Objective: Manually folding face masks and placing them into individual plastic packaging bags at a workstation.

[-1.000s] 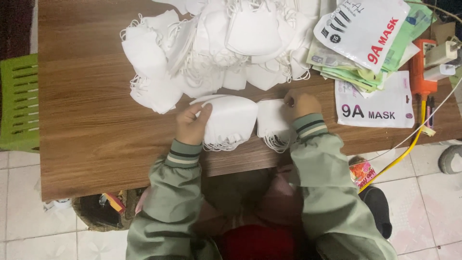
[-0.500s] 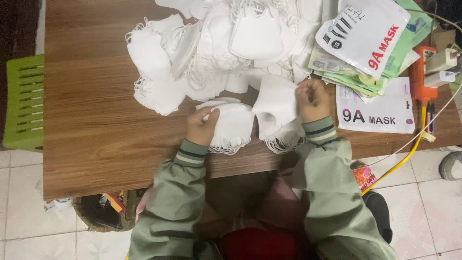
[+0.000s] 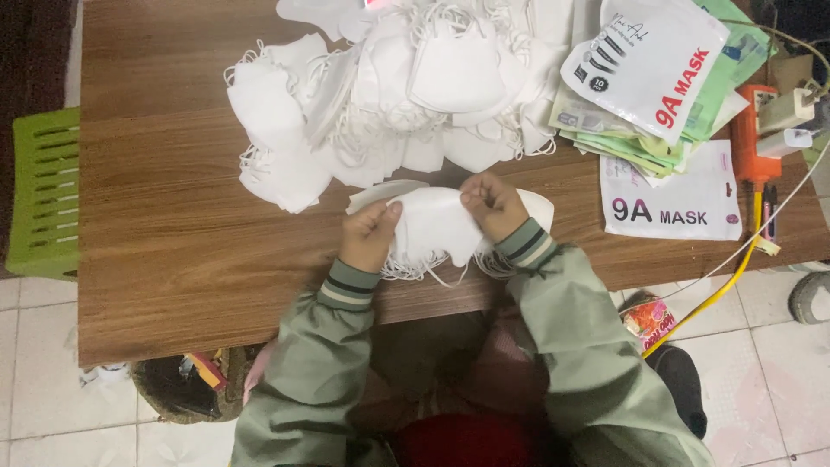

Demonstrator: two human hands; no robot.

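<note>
Fingers of the left hand (image 3: 370, 232) pinch one edge of a white mask (image 3: 432, 225). The right hand (image 3: 494, 204) grips its other edge, above a small stack of masks (image 3: 536, 207) on the worktop (image 3: 173, 242).

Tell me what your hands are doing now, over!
Left hand and right hand both gripping one white mask. Small mask stack underneath. Big loose mask pile just behind it.

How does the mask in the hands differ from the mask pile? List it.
The mask is single, held by the left hand and right hand near the table edge; the pile is many, loose, tangled, farther back and untouched. Both are white with ear loops.
</note>
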